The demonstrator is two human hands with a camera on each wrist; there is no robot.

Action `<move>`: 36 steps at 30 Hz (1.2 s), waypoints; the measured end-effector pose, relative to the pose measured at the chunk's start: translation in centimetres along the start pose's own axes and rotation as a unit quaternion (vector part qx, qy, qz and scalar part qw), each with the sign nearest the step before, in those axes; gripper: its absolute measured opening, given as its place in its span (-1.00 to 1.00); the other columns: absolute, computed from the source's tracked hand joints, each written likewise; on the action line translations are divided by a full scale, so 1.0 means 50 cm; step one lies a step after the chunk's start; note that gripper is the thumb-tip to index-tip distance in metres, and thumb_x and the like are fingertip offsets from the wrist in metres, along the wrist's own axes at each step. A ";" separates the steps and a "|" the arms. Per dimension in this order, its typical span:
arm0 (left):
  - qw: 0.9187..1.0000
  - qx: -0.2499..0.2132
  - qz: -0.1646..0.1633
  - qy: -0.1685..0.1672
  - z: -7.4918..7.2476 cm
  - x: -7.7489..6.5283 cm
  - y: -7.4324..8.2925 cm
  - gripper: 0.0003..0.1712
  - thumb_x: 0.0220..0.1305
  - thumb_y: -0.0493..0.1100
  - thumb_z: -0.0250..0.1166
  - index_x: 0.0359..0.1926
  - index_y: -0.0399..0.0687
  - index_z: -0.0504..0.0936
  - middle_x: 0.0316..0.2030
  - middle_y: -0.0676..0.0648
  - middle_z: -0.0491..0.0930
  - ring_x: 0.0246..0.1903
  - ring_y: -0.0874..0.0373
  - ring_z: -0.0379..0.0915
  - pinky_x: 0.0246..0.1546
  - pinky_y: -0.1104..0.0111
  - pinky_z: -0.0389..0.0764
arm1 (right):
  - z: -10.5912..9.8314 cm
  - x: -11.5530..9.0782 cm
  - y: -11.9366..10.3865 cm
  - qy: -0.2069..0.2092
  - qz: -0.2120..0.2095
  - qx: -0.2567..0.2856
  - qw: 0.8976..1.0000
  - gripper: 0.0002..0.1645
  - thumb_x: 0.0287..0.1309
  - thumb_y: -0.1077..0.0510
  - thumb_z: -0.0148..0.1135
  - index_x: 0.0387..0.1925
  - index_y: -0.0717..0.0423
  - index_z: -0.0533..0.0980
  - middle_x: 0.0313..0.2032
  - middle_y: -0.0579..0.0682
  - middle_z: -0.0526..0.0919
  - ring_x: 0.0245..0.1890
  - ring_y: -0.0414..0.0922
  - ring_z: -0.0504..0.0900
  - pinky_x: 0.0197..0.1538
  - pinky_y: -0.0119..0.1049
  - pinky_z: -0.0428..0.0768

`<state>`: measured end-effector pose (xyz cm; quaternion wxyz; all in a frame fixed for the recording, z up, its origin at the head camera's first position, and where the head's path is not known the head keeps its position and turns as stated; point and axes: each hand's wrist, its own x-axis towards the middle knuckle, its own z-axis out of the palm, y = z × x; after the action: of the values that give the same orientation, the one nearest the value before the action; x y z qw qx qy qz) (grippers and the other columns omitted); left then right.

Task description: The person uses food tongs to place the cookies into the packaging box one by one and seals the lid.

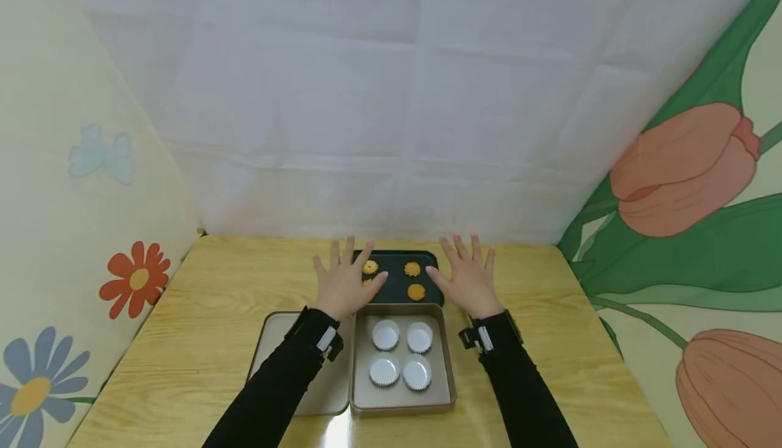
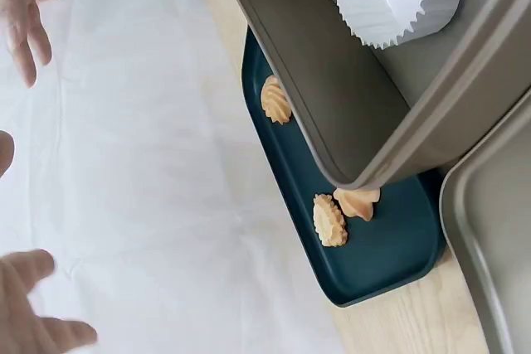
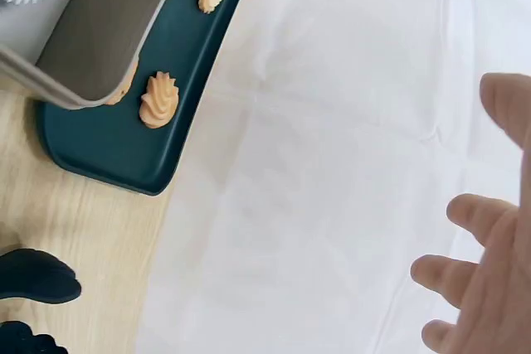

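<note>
Both hands are held up with fingers spread and nothing in them. My left hand [image 1: 345, 285] overlaps the left end of a dark green tray [image 1: 391, 293] in the head view; my right hand [image 1: 472, 286] is beside its right end. Several piped cookies [image 1: 412, 269] lie on the tray, one partly hidden by the left hand. Nearer to me stands a deep metal baking pan [image 1: 403, 399] with several white fluted paper cups [image 1: 385, 334] inside. In the left wrist view, the pan wall hides part of the tray.
A flat metal lid or tray [image 1: 330, 390] lies against the pan's left side, partly under my left forearm. Two black utensil tips [image 3: 37, 275] lie on the wooden table [image 1: 201, 339] by the right wrist. A white cloth [image 1: 391, 129] hangs behind the table.
</note>
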<state>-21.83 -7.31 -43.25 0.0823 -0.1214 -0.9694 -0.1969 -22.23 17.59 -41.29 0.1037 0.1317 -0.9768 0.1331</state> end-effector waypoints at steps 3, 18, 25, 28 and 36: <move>0.999 -0.044 0.017 0.018 0.000 -0.006 -0.004 -0.23 0.25 0.18 0.04 0.38 -0.01 0.08 0.30 -0.28 0.12 0.27 -0.25 -0.01 0.16 -0.13 -0.01 | 0.003 -0.009 0.017 -0.002 0.018 0.007 1.000 -0.23 0.19 -0.23 0.00 0.32 0.05 0.17 0.30 0.22 0.15 0.34 0.24 -0.16 0.20 0.24 -0.32; 0.979 -0.168 -0.088 -0.078 0.024 -0.116 -0.038 -0.37 0.17 -0.03 0.19 0.09 -0.47 0.35 -0.51 -0.09 0.55 -0.55 0.13 0.46 -0.55 0.26 0.43 | 0.038 -0.144 0.114 -0.155 0.170 0.006 0.973 -0.07 0.01 -0.09 0.25 0.09 0.64 0.18 -0.08 0.53 0.39 -0.13 0.37 0.44 -0.17 0.12 0.42; 0.981 -0.113 -0.117 -0.106 0.073 -0.151 -0.036 -0.45 0.11 0.03 0.20 -0.11 -0.40 0.42 -0.43 -0.23 0.56 -0.49 0.00 0.50 -0.52 0.15 0.45 | 0.066 -0.188 0.133 -0.200 0.213 -0.006 0.956 -0.08 -0.08 -0.24 0.27 -0.09 0.59 0.34 -0.37 0.30 0.52 -0.41 0.13 0.55 -0.39 -0.04 0.48; 0.984 -0.090 -0.116 -0.103 0.093 -0.162 -0.028 -0.54 0.08 0.02 0.21 -0.25 -0.35 0.42 -0.61 -0.15 0.47 -0.63 0.05 0.40 -0.66 0.20 0.36 | 0.084 -0.196 0.132 -0.198 0.222 -0.016 0.955 -0.15 -0.09 -0.24 0.26 -0.16 0.53 0.38 -0.42 0.24 0.51 -0.43 0.11 0.54 -0.42 -0.05 0.47; 0.992 -0.018 -0.117 -0.048 0.130 -0.171 -0.010 -0.73 0.01 -0.23 0.16 -0.26 -0.33 0.41 -0.63 -0.21 0.48 -0.64 -0.11 0.47 -0.69 0.11 0.37 | 0.125 -0.203 0.130 -0.125 0.209 -0.039 0.969 -0.33 -0.07 -0.09 0.30 -0.23 0.47 0.40 -0.46 0.23 0.51 -0.45 0.15 0.54 -0.46 -0.04 0.47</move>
<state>-14.53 -6.87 -51.13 0.0104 -0.0177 -0.9761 -0.2164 -15.57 24.19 -51.09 -0.0439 -0.0642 -0.9923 0.0961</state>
